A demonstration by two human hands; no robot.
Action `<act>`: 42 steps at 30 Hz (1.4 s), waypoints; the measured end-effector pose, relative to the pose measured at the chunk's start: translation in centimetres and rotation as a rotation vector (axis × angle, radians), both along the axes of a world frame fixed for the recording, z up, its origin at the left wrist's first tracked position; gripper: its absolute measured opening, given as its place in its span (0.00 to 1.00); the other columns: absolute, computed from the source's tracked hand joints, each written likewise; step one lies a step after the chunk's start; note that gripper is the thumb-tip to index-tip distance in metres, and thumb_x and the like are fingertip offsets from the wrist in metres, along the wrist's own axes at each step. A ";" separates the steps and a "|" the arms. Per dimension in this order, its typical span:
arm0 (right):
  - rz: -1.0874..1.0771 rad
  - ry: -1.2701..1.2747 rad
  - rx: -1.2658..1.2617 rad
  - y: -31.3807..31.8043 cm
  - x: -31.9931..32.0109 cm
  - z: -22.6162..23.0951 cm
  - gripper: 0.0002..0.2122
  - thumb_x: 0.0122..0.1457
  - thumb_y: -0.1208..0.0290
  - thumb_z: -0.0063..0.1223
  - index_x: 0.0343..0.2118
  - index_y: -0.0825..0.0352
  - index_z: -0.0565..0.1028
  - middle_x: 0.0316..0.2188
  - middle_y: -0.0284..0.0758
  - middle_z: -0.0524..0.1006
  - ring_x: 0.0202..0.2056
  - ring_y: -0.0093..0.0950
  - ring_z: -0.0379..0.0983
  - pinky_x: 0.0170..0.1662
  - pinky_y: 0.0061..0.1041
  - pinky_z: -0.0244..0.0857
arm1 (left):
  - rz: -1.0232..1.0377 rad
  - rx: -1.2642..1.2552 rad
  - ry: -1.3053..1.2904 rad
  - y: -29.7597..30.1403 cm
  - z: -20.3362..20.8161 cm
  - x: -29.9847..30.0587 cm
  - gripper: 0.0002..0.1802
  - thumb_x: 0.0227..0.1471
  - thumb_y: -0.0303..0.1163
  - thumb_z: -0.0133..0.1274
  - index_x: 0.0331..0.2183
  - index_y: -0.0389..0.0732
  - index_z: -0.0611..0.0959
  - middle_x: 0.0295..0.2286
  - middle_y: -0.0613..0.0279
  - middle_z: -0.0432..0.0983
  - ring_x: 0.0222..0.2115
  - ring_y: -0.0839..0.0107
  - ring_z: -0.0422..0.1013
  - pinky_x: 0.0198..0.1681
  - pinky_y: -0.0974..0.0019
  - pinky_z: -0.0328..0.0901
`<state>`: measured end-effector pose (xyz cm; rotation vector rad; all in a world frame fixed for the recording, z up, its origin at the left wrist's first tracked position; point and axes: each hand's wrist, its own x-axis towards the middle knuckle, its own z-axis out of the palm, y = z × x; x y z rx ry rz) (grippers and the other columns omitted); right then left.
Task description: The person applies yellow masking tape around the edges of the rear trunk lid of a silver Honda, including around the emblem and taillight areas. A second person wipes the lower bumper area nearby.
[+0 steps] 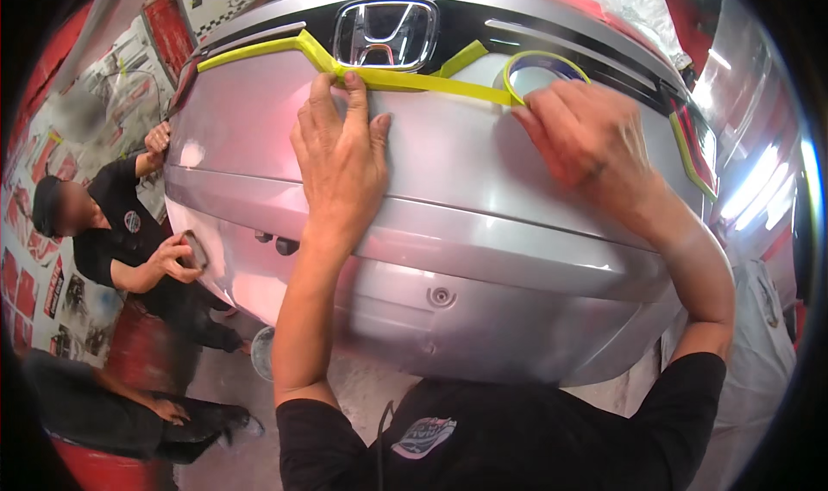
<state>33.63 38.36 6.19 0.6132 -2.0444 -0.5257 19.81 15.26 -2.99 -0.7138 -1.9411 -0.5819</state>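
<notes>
A silver car panel point(448, 159) fills the middle, with a chrome emblem point(385, 34) on a black trim strip above it. Yellow masking tape point(250, 56) follows the panel's upper edge on the left and bends down below the emblem. My left hand point(343, 146) has its fingers stretched out and apart, the tips pressing the tape just under the emblem. From there a taut strip point(448, 86) runs right to the tape roll point(552, 58). My right hand point(586, 137) grips the roll's lower edge with curled fingers. A short tape piece point(464, 58) slants beside the emblem.
At the left, a person in black point(112, 232) holds a small block point(194, 250) against the car's side. Another person's dark-clothed legs point(129, 413) show at the lower left. More yellow tape point(690, 155) edges the right tail light. Plastic sheeting point(634, 4) covers the car's upper part.
</notes>
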 end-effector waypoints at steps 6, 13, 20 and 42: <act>-0.105 0.062 -0.009 -0.2 -1.0 0.4 0.05 0.49 0.76 0.55 0.25 0.64 0.69 0.20 0.36 0.73 0.24 0.35 0.76 0.25 0.34 0.67 | 0.022 -0.001 0.003 0.1 -0.2 0.1 0.29 0.64 0.36 0.52 0.61 0.34 0.72 0.59 0.45 0.62 0.55 0.50 0.63 0.57 0.51 0.59; -0.195 0.091 0.013 1.1 -2.5 0.5 0.04 0.50 0.76 0.53 0.25 0.65 0.69 0.20 0.37 0.74 0.22 0.36 0.76 0.25 0.33 0.68 | -0.051 0.030 0.015 1.0 -0.7 0.9 0.30 0.63 0.36 0.53 0.63 0.36 0.71 0.60 0.38 0.59 0.57 0.43 0.61 0.62 0.48 0.56; -0.163 0.119 0.023 1.5 -2.6 0.3 0.04 0.52 0.75 0.54 0.28 0.64 0.70 0.21 0.35 0.73 0.25 0.34 0.77 0.27 0.32 0.69 | -0.157 -0.031 0.061 2.7 -0.6 2.4 0.32 0.60 0.44 0.58 0.60 0.38 0.75 0.58 0.34 0.58 0.55 0.41 0.60 0.58 0.42 0.55; -0.155 0.180 0.046 3.5 -6.0 5.1 0.08 0.50 0.73 0.56 0.17 0.66 0.73 0.13 0.40 0.72 0.18 0.35 0.73 0.24 0.36 0.66 | -0.197 0.197 0.088 3.9 1.7 2.2 0.22 0.52 0.35 0.65 0.46 0.34 0.82 0.51 0.44 0.70 0.49 0.48 0.68 0.54 0.48 0.59</act>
